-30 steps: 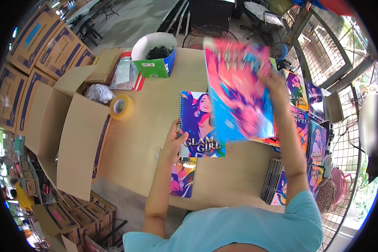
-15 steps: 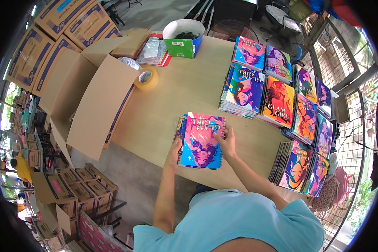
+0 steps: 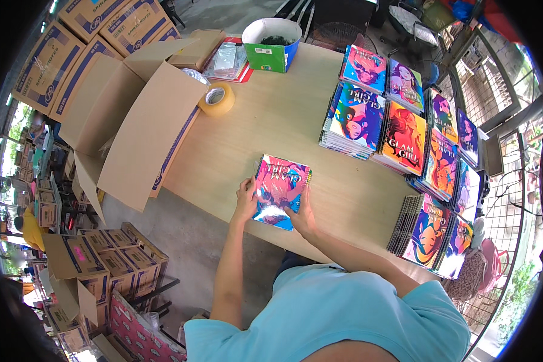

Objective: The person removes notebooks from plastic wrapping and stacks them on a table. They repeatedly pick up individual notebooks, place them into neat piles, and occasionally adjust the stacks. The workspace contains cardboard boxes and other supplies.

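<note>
Both hands on the one thing: a notebook bundle (image 3: pixel 282 181), pink and blue cover uppermost, lying directly between them. Count of notebooks not readable.

Left hand (image 3: pixel 245 198): grasping the bundle's left long side; bundle to its right. Right hand (image 3: pixel 304 214): gripping the opposite long side, thumb over the cover, bundle to its left. Neither hand nearer; both in contact. Right hand sits a little closer to the body than the left.

Long axis: runs away from the wearer between the hands, far end leaning right. Cover lettering upside down, at the far end, beyond both hands. Near end over the edge of the surface (image 3: pixel 265 120); whether the bundle rests there or is held just above, cannot tell.

Right of the right hand, well apart: a notebook stack (image 3: pixel 431 232), coils fanned along its left side. Ahead and left of the left hand: tape roll (image 3: pixel 217 99). Farther left: open carton (image 3: pixel 148 139).
</note>
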Tool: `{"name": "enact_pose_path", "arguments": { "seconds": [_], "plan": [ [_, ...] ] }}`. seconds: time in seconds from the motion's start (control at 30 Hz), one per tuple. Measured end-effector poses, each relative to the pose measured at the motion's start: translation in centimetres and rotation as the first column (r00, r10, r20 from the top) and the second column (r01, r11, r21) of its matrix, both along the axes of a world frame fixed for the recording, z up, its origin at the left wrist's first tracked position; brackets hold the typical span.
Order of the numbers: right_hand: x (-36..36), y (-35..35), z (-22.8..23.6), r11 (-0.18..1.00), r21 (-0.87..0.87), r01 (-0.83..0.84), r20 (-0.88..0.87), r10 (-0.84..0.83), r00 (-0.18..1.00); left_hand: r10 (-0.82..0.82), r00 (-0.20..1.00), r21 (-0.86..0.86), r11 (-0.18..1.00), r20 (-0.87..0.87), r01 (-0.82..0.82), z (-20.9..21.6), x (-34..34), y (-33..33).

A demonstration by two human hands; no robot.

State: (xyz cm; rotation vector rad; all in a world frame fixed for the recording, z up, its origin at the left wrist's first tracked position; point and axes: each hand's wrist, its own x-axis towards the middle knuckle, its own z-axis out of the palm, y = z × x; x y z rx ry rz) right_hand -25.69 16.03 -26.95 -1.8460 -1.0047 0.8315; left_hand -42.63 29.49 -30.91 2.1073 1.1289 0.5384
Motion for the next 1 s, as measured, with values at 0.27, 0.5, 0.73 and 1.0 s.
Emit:
{"name": "enact_pose_path", "arguments": {
  "seconds": [0.27, 0.5, 0.73, 1.0],
  "plan": [
    [0.1, -0.3, 0.8, 0.999, 0.03, -0.012, -0.217, 0.018, 0.976, -0.06, 0.997, -0.075, 0.996, -0.053, 0.056, 2.4, 0.7, 0.9],
    [12.5, -2.2, 11.1, 0.912, -0.12, -0.391, -0.194, 0.365, 0.911, 0.066, 0.995, 0.335, 0.938, 0.081, -0.089, 7.1, 4.9, 1.3],
    [40.6, 4.8, 15.3, 0.99, 0.125, 0.071, 0.769, -0.142, 0.623, -0.231, 0.847, 0.136, 0.973, 0.479, 0.188, 16.3, 28.9, -1.1],
    [51.9, 15.8, 15.6, 0.836, -0.478, -0.269, 0.878, 0.453, -0.154, -0.143, 0.967, 0.349, 0.913, -0.211, 0.211, 16.3, 44.1, -2.0]
  ]
}}
